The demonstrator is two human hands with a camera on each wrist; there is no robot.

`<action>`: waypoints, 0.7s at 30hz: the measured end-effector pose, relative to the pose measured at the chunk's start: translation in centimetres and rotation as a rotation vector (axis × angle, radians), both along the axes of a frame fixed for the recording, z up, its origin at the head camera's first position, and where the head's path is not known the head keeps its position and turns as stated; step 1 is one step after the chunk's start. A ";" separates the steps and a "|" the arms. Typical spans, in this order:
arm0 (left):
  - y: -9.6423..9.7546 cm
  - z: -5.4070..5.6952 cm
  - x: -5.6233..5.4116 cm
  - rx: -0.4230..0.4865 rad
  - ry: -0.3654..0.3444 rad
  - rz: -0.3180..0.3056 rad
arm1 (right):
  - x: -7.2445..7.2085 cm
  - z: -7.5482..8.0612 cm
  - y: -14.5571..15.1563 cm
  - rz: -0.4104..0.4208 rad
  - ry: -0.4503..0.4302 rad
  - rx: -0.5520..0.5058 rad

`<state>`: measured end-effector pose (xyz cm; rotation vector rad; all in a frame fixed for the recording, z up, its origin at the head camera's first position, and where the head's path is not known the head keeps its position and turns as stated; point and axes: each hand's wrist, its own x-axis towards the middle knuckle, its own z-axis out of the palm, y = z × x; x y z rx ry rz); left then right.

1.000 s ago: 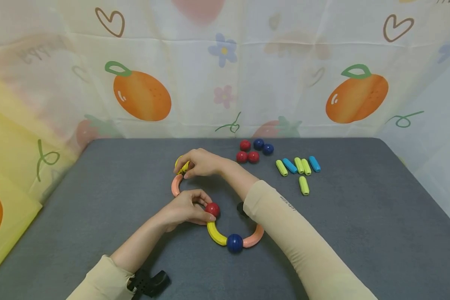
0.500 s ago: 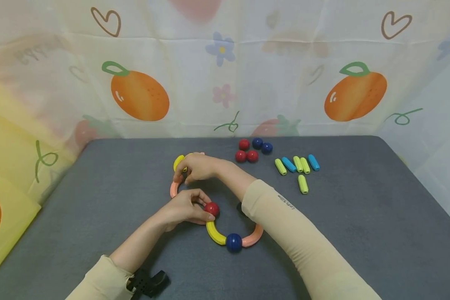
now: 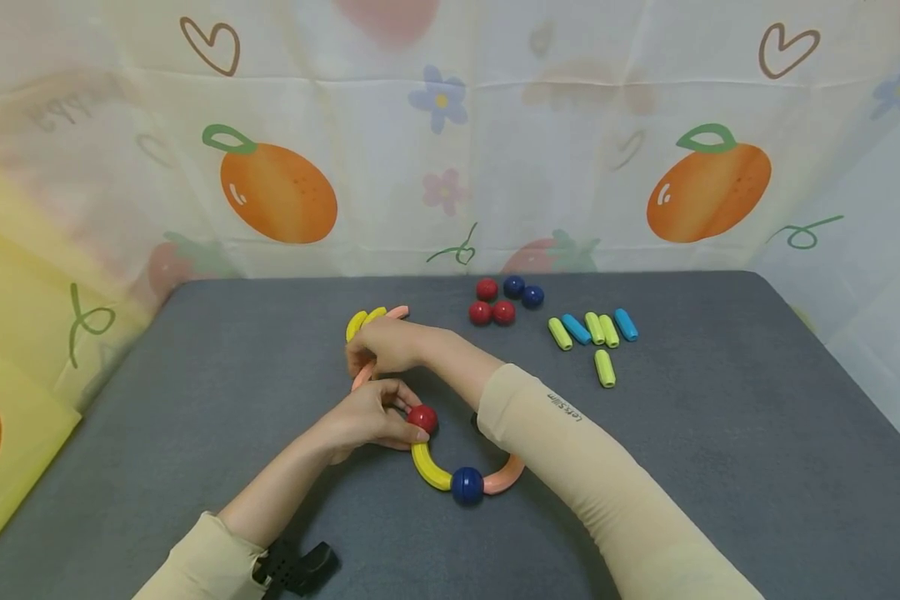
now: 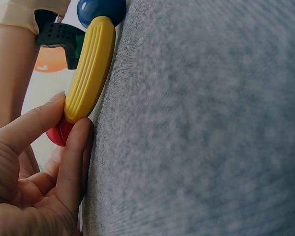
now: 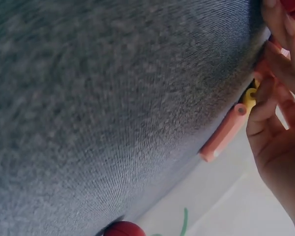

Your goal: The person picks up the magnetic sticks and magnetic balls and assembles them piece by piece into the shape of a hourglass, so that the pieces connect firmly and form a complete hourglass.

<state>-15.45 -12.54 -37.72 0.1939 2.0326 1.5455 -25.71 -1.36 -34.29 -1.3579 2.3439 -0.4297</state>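
Observation:
My left hand (image 3: 367,417) pinches a red ball (image 3: 422,419) between thumb and fingers. The ball joins a yellow curved stick (image 3: 431,469), then a blue ball (image 3: 467,486) and a pink curved stick (image 3: 504,475), partly behind my right sleeve. In the left wrist view, thumb and finger sit where the ridged yellow stick (image 4: 91,69) meets the red ball (image 4: 59,133). Just beyond, my right hand (image 3: 390,343) pinches another pink curved stick (image 3: 362,377), its upper part hidden by the fingers. Behind that hand lie yellow curved sticks (image 3: 356,323) and a pink one (image 3: 398,312).
Loose red balls (image 3: 480,313) and blue balls (image 3: 532,297) lie near the table's back edge. Several short green sticks (image 3: 604,368) and blue sticks (image 3: 576,329) lie right of them. A patterned cloth (image 3: 450,167) hangs behind the grey table (image 3: 720,433).
My right hand has moved from the yellow curved sticks down onto the pink one and shifted it toward my left hand, tilting it. My left hand keeps its hold on the red ball.

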 end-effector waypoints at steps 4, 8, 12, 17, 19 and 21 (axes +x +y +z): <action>0.0 -0.1 0.0 -0.004 0.002 -0.001 | -0.2 -0.1 0.5 -0.024 0.029 0.013; 0.0 -0.2 0.0 -0.007 0.005 0.006 | -0.5 -0.1 1.9 -0.100 0.045 0.011; 0.1 -0.2 0.0 -0.016 0.009 0.025 | -0.7 0.3 3.8 -0.161 0.059 -0.039; 0.2 -0.1 0.2 -0.018 0.013 0.039 | -0.7 0.8 6.4 -0.198 0.027 -0.110; 0.3 -0.1 0.3 -0.016 0.011 0.044 | -0.7 1.0 7.4 -0.208 0.009 -0.127; 0.3 0.0 0.3 -0.015 0.009 0.049 | -0.5 1.1 8.2 -0.209 -0.003 -0.130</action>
